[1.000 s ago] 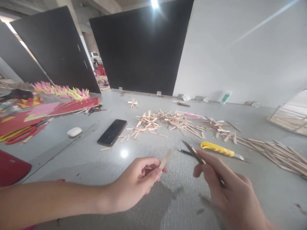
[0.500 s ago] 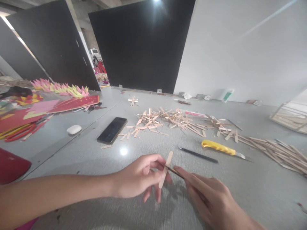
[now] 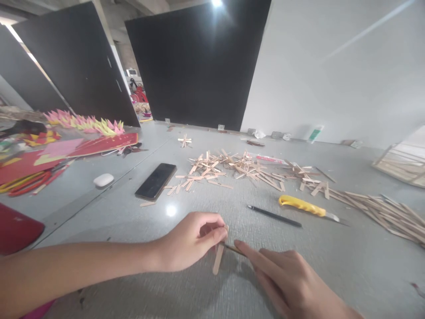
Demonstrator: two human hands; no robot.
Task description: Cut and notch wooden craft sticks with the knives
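Grey tabletop (image 3: 139, 221): black phone (image 3: 156, 180) at left; left hand (image 3: 189, 241) pinching a wooden stick (image 3: 218, 259) by its upper end, low over the surface; right hand (image 3: 292, 283) closed on a thin dark tool (image 3: 232, 249) touching that stick; yellow utility knife (image 3: 307, 207) further right.

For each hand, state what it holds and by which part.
Left hand: wooden stick, pinched at its top end. Right hand: a thin dark tool, gripped along its rear.
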